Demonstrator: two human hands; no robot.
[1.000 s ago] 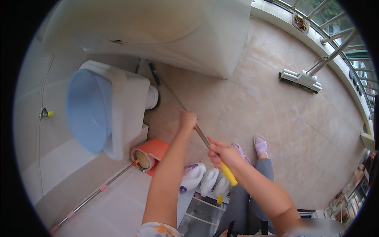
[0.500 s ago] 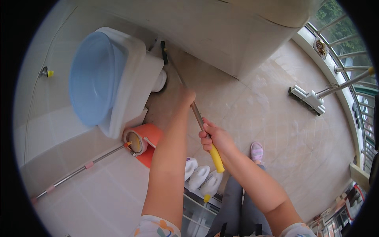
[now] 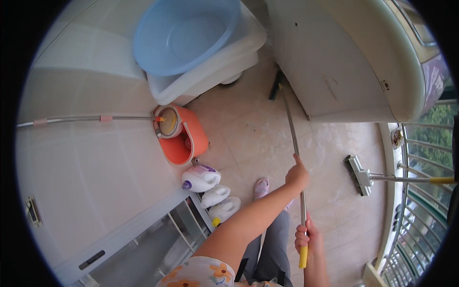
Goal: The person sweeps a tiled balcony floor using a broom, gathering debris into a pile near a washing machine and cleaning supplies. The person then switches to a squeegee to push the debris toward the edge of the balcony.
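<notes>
In the head view, I am gripping a long metal pole [image 3: 303,203] with 2 hands. It is slanting from near me, right of my legs, to the far side, where its dark head [image 3: 276,85] is lying by the foot of a white appliance [image 3: 334,62]; I cannot tell whether the head is pressing on the floor [image 3: 248,124]. My left hand [image 3: 298,178] is closing round the middle of the shaft, the index finger pointing along it. My right hand [image 3: 310,237] is curling its fingers round the near end, just above the tip of the yellow grip [image 3: 303,257].

I am judging the pole light and stiff, probably a hollow tube, with most of its awkwardness at the far end. Bare metal may be turning slippery if wet, so the coloured sleeve is offering my right palm the surer hold, while mid-shaft is suiting my left for guiding. Left of the pole, an orange bucket [image 3: 200,131] is standing well apart; to the right, a white-headed mop [image 3: 365,178] is leaning.
</notes>
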